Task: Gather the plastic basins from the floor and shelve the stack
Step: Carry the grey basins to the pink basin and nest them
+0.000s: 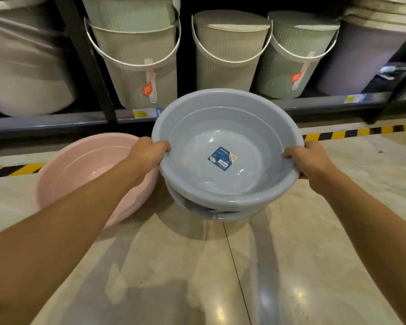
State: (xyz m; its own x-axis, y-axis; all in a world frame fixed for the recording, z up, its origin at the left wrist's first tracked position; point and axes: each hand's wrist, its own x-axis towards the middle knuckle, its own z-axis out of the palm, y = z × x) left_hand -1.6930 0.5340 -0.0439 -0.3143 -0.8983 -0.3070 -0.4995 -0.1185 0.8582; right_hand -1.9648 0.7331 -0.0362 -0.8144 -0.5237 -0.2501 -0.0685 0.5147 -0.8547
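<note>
Blue basin: the top blue basin (227, 146) is at the centre of the view, tilted so its open mouth faces the camera, a dark blue label (222, 158) stuck to its inside bottom.
Stack: a second blue basin (211, 211) shows just under it at 6 o'clock, its rim peeking out, so the two seem nested or nearly so; whether the lower one rests on the floor or is lifted I cannot tell.
Left hand: the left hand (148, 154) grips the top rim at 9 o'clock, fingers curled over the edge and holding it.
Right hand: the right hand (308, 158) grips the rim at 3 o'clock, fingers wrapped over the edge, holding it too.
Pink basin: a pink basin (89, 174) sits on the floor (197, 266) at 9 o'clock of the stack, just beside it, partly behind the left forearm, not yet gathered.
Shelf: the lowest shelf (56, 123) runs along 12 o'clock, carrying ribbed lidded buckets (136, 66) and larger tubs; no free slot for basins is plain from here.
Progress: by my judgement roughly midway through gathering, with the blue ones joined.
Left to do: add the pink basin, then lift the whole stack onto a shelf.
</note>
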